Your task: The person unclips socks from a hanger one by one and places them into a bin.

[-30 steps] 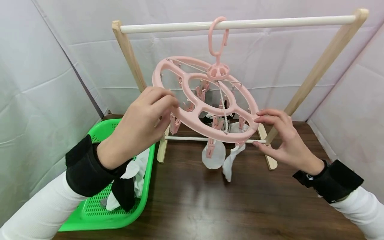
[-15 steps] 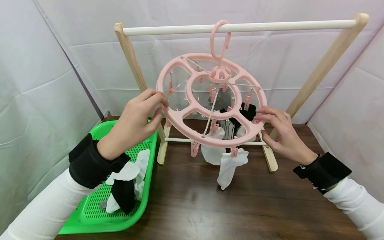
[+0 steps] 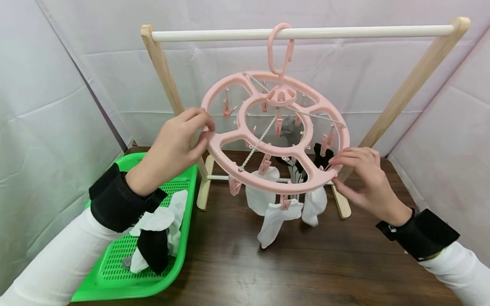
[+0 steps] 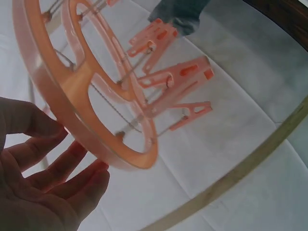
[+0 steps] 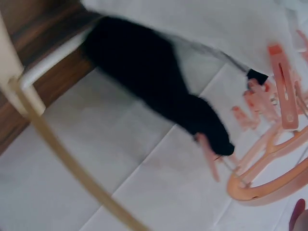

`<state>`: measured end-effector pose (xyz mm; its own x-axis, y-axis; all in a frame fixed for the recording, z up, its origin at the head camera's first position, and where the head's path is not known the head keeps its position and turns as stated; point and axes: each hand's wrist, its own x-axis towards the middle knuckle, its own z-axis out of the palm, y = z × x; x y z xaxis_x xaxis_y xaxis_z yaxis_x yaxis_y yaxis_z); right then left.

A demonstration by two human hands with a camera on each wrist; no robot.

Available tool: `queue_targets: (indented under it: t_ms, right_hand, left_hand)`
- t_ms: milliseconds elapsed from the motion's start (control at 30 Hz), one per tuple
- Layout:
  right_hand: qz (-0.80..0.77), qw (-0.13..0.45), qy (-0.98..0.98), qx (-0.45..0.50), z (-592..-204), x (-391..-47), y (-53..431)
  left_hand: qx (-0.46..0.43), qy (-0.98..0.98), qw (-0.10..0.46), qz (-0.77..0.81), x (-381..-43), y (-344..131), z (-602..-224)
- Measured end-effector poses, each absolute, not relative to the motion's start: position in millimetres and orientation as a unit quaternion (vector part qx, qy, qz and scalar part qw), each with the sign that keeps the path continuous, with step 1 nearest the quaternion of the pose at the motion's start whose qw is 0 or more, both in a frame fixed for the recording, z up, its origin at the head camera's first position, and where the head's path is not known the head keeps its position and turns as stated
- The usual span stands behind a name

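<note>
A pink round clip hanger (image 3: 264, 185) hangs by its hook from a white rail, its ring tilted down toward me. My left hand (image 3: 174, 146) pinches the ring's left edge, and in the left wrist view the fingertips (image 4: 98, 168) meet its outer side. On the right edge, my right hand (image 3: 363, 182) holds the ring with fingers over it and thumb below. White socks (image 3: 277, 221) hang from clips at the front. A black sock (image 5: 144, 72) hangs behind on the right, with a striped sock (image 3: 295, 173) and a grey sock (image 3: 291, 129) farther in. Several clips (image 3: 226, 109) hold nothing.
A green basket (image 3: 178, 272) stands on the dark table (image 3: 291, 276) at the left, with white socks (image 3: 158, 219) and a black sock (image 3: 155, 250) inside. Wooden legs (image 3: 413, 85) carry the white rail (image 3: 363, 32). White cloth walls surround the table.
The hanger's ring has turned, its front side moving left and the hanging socks with it. It has also swung to the right. The left hand has shifted slightly left with the rim.
</note>
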<state>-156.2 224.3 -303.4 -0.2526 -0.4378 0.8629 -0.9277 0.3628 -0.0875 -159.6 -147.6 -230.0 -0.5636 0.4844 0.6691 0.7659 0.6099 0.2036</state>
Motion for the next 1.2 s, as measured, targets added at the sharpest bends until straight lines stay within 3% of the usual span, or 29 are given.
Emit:
queue_targets:
  t_ms: [367, 500, 967, 1200]
  right_hand:
    - [0.349, 0.360, -0.723, 0.475, -299.3, -132.2, 204.8]
    - [0.354, 0.335, -0.741, 0.461, -297.1, -123.7, 197.8]
    - [0.359, 0.310, -0.761, 0.443, -294.3, -113.0, 173.3]
    - [0.358, 0.306, -0.765, 0.439, -295.0, -114.5, 172.5]
  left_hand:
    - [-0.454, -0.778, 0.397, -0.177, -115.3, -110.3, -224.8]
    - [-0.485, -0.759, 0.413, -0.139, -99.0, -93.1, -228.2]
    - [-0.490, -0.780, 0.389, -0.016, -89.2, -75.1, -254.7]
    - [-0.488, -0.805, 0.329, -0.075, -91.3, -86.4, -255.8]
